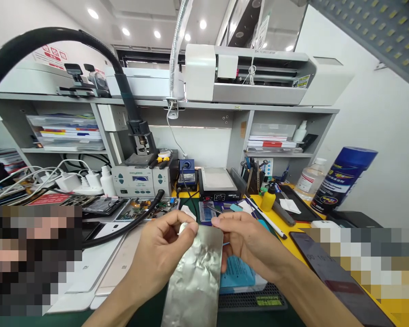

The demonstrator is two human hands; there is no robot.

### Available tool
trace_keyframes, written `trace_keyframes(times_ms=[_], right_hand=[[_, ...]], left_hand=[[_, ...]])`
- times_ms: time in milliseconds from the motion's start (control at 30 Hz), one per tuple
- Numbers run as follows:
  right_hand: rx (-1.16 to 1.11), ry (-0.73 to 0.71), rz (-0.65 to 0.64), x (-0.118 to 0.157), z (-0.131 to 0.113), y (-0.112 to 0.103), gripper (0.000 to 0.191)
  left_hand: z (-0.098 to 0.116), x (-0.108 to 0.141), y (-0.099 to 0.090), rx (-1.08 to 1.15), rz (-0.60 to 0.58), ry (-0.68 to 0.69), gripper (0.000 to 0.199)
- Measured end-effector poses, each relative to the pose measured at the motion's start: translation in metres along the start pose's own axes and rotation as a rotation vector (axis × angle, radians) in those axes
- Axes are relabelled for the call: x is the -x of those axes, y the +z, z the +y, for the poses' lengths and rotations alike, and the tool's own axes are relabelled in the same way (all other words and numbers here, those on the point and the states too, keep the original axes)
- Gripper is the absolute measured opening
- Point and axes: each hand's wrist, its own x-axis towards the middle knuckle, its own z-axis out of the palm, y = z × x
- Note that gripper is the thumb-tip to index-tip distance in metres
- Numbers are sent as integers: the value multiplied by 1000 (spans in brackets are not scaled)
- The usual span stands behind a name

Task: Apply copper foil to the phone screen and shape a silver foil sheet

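A crinkled silver foil-like sheet (192, 290) with rounded corners stands tilted before me, its lower end cut off by the frame. My left hand (163, 245) pinches its upper left corner between thumb and bent fingers. A small whitish bit shows by that thumb. At the upper right corner, my right hand (250, 243) is closed, fingertips at the top edge and other fingers along the side, partly behind the sheet. Behind it lie a blue printed packet (238, 272) and a black perforated mat (248, 300).
Pale phone-like panels (92, 268) lie on the left, crossed by a black hose (129, 230). A soldering station (139, 179), a hot plate (218, 179) and a tray of circuit boards (146, 209) stand behind. On the right are a blue spray can (342, 181) and a dark phone (337, 272).
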Motion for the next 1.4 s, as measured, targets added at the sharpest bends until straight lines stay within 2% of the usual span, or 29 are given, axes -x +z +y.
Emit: trace_keyframes(times_ms=[267, 400, 467, 533, 600, 700, 833, 933, 1067, 1133, 1200, 1300, 1400], right_hand=[[100, 15, -20, -2, -6, -8, 23], [450, -71, 52, 3, -8, -4, 23], [633, -173, 127, 6, -6, -1, 23], [717, -271, 162, 8, -7, 0, 22], [673, -283, 125, 8, -9, -1, 18], [554, -203, 69, 5, -12, -4, 24], [593, -177, 91, 1, -7, -3, 34], [609, -178, 81, 0, -3, -4, 34], [529, -62, -64, 1, -7, -12, 31], [479, -2, -129, 3, -10, -15, 34], [435, 37, -139, 7, -11, -14, 35], [366, 75, -79, 17, -5, -7, 37], [267, 120, -40, 34, 10, -2, 39]], left_hand=[[3, -3, -1, 32, -19, -61, 29], [8, -5, -4, 29, -64, -114, 34], [9, -6, -5, 22, -60, -148, 34], [7, -6, -6, 27, -55, -167, 33], [4, -6, -7, 32, -50, -151, 32], [1, -6, -7, 12, -53, -102, 32], [0, -6, -4, -33, -77, -68, 33], [-1, -8, -1, -9, -63, -97, 32], [-3, -11, -1, 29, -60, -132, 31], [-5, -10, -3, 27, -113, -146, 32], [-7, -8, -4, 1, -198, -146, 34], [-10, -6, -3, -42, -236, -166, 39], [-9, -4, 2, -41, -360, -217, 40]])
